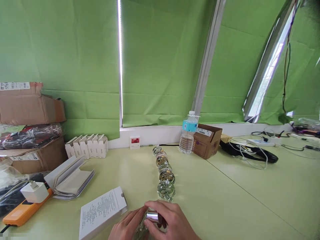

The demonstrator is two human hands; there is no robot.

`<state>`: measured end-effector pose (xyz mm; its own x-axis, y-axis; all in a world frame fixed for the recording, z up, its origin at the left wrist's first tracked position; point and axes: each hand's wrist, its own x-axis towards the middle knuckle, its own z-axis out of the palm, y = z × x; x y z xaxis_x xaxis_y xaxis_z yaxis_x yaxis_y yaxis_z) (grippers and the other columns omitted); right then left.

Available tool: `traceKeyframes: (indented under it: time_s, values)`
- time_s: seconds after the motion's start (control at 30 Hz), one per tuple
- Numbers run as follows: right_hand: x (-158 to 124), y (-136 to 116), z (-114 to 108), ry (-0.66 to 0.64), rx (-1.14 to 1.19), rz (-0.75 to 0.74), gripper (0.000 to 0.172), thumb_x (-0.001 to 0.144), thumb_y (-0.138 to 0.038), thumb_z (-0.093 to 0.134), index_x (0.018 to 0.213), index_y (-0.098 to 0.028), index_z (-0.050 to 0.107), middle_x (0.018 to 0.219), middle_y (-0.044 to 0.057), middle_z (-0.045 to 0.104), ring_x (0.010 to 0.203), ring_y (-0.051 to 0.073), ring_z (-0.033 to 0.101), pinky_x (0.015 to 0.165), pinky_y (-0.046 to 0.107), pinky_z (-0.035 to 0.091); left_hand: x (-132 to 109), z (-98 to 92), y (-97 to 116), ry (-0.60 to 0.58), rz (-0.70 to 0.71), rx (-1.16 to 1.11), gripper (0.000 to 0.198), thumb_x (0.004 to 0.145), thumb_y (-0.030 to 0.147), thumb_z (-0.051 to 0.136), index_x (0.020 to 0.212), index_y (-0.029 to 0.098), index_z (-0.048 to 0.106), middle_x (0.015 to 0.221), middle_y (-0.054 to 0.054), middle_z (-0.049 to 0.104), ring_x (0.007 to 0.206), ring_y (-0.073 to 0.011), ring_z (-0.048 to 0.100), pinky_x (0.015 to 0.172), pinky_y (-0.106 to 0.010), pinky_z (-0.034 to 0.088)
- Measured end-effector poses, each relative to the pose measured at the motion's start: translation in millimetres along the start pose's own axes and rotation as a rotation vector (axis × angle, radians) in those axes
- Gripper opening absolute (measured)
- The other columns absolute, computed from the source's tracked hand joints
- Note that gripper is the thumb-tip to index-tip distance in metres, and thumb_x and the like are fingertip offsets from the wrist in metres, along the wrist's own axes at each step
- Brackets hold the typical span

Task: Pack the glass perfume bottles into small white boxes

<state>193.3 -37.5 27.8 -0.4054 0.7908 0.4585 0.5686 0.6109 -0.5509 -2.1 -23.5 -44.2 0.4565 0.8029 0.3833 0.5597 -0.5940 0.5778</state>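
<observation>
At the table's near edge my left hand (128, 225) is closed around a clear glass bottle (142, 230), mostly hidden by the fingers. My right hand (172, 220) grips a shiny silver cap (153, 216) between thumb and fingers, close against the bottle; whether the cap sits on it I cannot tell. Ahead of both hands a row of small glass bottles (166, 190) runs away from me, some greenish and some with gold-coloured parts. A white printed box (101, 213) lies left of my left hand, its near-right end flap open.
Several small white boxes (93, 146) stand by the wall, with flattened white cartons (72, 181) before them. An orange power strip (27, 210) and stacked brown boxes (25, 110) are left. A water bottle (187, 136), brown carton (206, 141) and black headset-like item (250, 153) stand back right.
</observation>
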Motion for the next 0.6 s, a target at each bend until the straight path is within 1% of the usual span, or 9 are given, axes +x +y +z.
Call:
traceKeyframes:
  time_s: [0.1, 0.17, 0.23, 0.3, 0.37, 0.43, 0.47, 0.53, 0.6]
  values:
    - [-1.8, 0.2, -0.3, -0.009, 0.014, -0.003, 0.026, 0.08, -0.02, 0.059, 0.106, -0.022, 0.063, 0.087, 0.002, 0.071, 0.066, 0.013, 0.063, 0.064, 0.019, 0.049, 1.4, -1.8, 8.5, 0.053, 0.024, -0.01, 0.062, 0.073, 0.016, 0.061, 0.133, 0.032, 0.051, 0.12, -0.003, 0.068, 0.105, -0.0207, 0.067, 0.085, -0.022, 0.055]
    - [-2.8, 0.1, 0.1, -0.019, 0.022, 0.0, 0.023, 0.081, -0.02, 0.059, 0.103, -0.023, 0.061, 0.083, 0.0, 0.07, 0.065, 0.013, 0.063, 0.065, 0.019, 0.049, 1.6, -1.9, 12.9, 0.076, 0.015, -0.014, 0.063, 0.07, 0.013, 0.059, 0.13, 0.031, 0.053, 0.118, -0.002, 0.069, 0.102, -0.0198, 0.068, 0.083, -0.02, 0.055]
    - [-3.3, -0.5, -0.2, -0.02, 0.025, 0.002, 0.018, 0.082, -0.021, 0.06, 0.1, -0.023, 0.059, 0.08, -0.001, 0.069, 0.064, 0.012, 0.061, 0.063, 0.019, 0.048, 1.4, -1.0, 14.9, 0.099, 0.004, -0.016, 0.063, 0.067, 0.012, 0.057, 0.128, 0.03, 0.055, 0.115, -0.002, 0.07, 0.101, -0.0196, 0.069, 0.082, -0.02, 0.055]
    - [-3.2, -1.0, -1.8, 0.005, 0.021, -0.007, 0.015, 0.084, -0.023, 0.06, 0.098, -0.023, 0.058, 0.079, -0.001, 0.067, 0.06, 0.011, 0.058, 0.058, 0.019, 0.047, 1.1, -0.1, 14.6, 0.128, -0.007, -0.022, 0.061, 0.068, 0.013, 0.057, 0.127, 0.029, 0.056, 0.113, -0.002, 0.071, 0.099, -0.0199, 0.069, 0.081, -0.02, 0.055]
    - [-2.4, -0.7, -4.4, 0.059, 0.023, -0.013, 0.013, 0.087, -0.027, 0.058, 0.099, -0.023, 0.058, 0.079, -0.001, 0.066, 0.058, 0.011, 0.055, 0.056, 0.019, 0.046, 1.4, -0.6, 13.3, 0.146, -0.027, -0.046, 0.059, 0.07, 0.014, 0.057, 0.127, 0.027, 0.056, 0.111, -0.003, 0.072, 0.097, -0.02, 0.07, 0.082, -0.02, 0.055]
    - [-1.0, 0.9, -7.0, 0.099, 0.045, 0.03, 0.014, 0.09, -0.031, 0.055, 0.101, -0.023, 0.058, 0.081, 0.0, 0.066, 0.059, 0.011, 0.056, 0.057, 0.02, 0.045, 2.6, -3.2, 12.8, 0.134, -0.056, -0.077, 0.055, 0.072, 0.015, 0.058, 0.126, 0.024, 0.057, 0.111, -0.005, 0.072, 0.096, -0.0206, 0.07, 0.084, -0.021, 0.054]
    - [-0.1, 2.2, -7.9, 0.096, 0.045, 0.066, 0.014, 0.091, -0.032, 0.054, 0.101, -0.024, 0.058, 0.083, 0.0, 0.066, 0.062, 0.012, 0.057, 0.059, 0.021, 0.046, 3.5, -5.1, 13.1, 0.132, -0.072, -0.092, 0.053, 0.073, 0.015, 0.058, 0.125, 0.023, 0.058, 0.112, -0.006, 0.072, 0.097, -0.0214, 0.07, 0.086, -0.022, 0.053]
    - [1.4, 5.7, -8.3, 0.038, -0.004, 0.139, 0.013, 0.092, -0.031, 0.05, 0.101, -0.025, 0.059, 0.086, 0.0, 0.067, 0.067, 0.013, 0.06, 0.065, 0.023, 0.046, 5.6, -9.7, 14.9, 0.131, -0.085, -0.124, 0.048, 0.074, 0.016, 0.059, 0.122, 0.021, 0.06, 0.115, -0.008, 0.07, 0.103, -0.0233, 0.067, 0.091, -0.026, 0.052]
    - [2.0, 9.9, -6.6, -0.055, -0.089, 0.195, 0.014, 0.091, -0.027, 0.049, 0.1, -0.026, 0.06, 0.083, -0.001, 0.067, 0.069, 0.015, 0.06, 0.067, 0.026, 0.044, 7.7, -13.8, 17.4, 0.128, -0.081, -0.167, 0.045, 0.073, 0.015, 0.058, 0.117, 0.02, 0.062, 0.116, -0.009, 0.067, 0.106, -0.0246, 0.064, 0.093, -0.029, 0.051]
